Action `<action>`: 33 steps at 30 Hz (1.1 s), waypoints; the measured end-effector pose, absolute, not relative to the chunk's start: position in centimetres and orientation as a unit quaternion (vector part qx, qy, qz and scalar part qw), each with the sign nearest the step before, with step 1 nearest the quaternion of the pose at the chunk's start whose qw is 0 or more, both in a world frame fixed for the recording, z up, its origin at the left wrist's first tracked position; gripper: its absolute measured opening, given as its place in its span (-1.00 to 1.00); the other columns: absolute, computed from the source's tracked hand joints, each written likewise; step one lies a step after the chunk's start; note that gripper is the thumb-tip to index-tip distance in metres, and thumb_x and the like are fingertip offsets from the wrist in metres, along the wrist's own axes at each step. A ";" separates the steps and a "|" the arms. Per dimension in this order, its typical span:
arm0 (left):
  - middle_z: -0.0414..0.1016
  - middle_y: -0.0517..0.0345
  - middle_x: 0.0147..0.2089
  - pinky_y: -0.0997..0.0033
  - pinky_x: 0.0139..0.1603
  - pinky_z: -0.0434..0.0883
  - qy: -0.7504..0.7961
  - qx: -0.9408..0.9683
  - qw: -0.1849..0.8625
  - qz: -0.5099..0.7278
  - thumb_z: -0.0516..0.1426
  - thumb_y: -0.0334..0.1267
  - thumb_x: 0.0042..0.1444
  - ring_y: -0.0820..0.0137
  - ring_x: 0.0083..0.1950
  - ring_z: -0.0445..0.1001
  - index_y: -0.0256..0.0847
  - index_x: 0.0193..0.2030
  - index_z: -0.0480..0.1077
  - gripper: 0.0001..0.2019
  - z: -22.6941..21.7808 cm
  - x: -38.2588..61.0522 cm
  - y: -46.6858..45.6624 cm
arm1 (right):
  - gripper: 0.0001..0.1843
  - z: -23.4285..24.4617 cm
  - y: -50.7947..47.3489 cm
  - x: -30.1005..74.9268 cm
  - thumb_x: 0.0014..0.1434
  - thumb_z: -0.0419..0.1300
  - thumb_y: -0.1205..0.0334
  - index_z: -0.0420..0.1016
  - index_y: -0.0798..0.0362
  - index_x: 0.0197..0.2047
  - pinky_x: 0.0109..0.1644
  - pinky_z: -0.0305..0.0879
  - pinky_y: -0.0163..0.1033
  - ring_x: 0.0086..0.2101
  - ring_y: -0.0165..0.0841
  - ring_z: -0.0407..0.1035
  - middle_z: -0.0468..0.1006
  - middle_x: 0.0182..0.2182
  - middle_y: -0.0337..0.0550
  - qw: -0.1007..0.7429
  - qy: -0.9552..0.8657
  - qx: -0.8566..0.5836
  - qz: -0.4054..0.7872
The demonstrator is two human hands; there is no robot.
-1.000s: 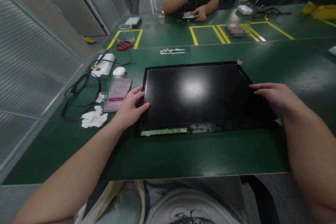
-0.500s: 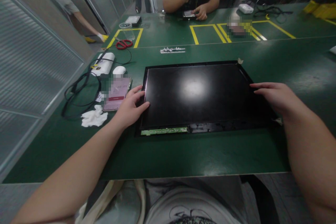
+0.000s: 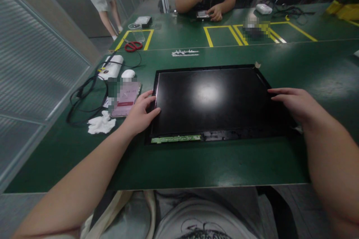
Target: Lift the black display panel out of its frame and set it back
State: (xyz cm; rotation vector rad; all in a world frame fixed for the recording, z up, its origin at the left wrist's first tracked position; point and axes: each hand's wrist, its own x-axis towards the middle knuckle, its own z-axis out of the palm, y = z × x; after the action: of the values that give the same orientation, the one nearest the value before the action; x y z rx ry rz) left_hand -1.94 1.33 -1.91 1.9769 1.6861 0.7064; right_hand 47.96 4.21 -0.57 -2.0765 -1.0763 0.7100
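A black display panel (image 3: 213,101) lies flat on the green table, screen up, with a light reflected in its middle. Along its near left edge runs a green circuit board strip (image 3: 176,139). My left hand (image 3: 143,113) grips the panel's left edge, thumb on the frame and fingers along the side. At the opposite edge, my right hand (image 3: 294,102) holds the right side, its fingertips on the frame and its lower part hidden behind the wrist. A bit of tape (image 3: 257,65) sticks up at the far right corner.
Left of the panel are a phone (image 3: 126,101), crumpled tissue (image 3: 101,123), a white mouse-like object (image 3: 128,74), a white power strip (image 3: 111,66) and a black cable (image 3: 73,114). Red-handled scissors (image 3: 133,46) lie farther back. Across the table (image 3: 196,171) a person works on a small device (image 3: 202,14).
Both my hands and the panel stay in place. In the background at left, a person behind the glass has moved and stands more upright.
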 end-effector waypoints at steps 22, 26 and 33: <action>0.19 -0.24 0.50 -0.15 0.48 0.23 0.613 0.722 0.206 0.246 0.21 -0.07 0.18 -0.07 0.49 0.24 -0.26 0.23 0.46 -0.48 -1.8 -1.9 1.3 | -0.62 0.0 4.0 47.3 -0.10 0.32 0.34 0.71 -0.02 -0.14 0.34 0.21 -0.04 0.05 -0.19 0.47 0.68 -0.14 -0.12 0.337 -0.411 -0.803 0.270; 0.21 -0.20 0.50 -0.15 0.50 0.18 0.612 0.726 0.198 0.243 0.21 -0.07 0.18 -0.05 0.49 0.24 -0.22 0.22 0.46 -0.50 -1.8 -2.0 1.3 | -0.59 0.0 3.9 47.2 -0.07 0.32 0.30 0.71 -0.01 -0.09 0.31 0.23 -0.02 0.01 -0.18 0.47 0.67 -0.13 -0.10 0.314 -0.424 -0.812 0.250; 0.17 -0.21 0.51 -0.16 0.49 0.20 0.609 0.729 0.202 0.239 0.20 -0.09 0.18 -0.04 0.51 0.21 -0.22 0.24 0.46 -0.50 -1.8 -2.0 1.4 | -0.63 0.1 3.9 47.2 -0.09 0.33 0.28 0.72 -0.04 -0.14 0.21 0.32 0.00 -0.06 -0.17 0.48 0.66 -0.21 -0.11 0.305 -0.438 -0.813 0.234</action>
State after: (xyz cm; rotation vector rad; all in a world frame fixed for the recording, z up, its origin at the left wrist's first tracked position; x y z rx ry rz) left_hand -1.97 1.38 -1.75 2.0350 1.6990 0.6679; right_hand 47.23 3.95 0.15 -2.1520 -1.1600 0.6208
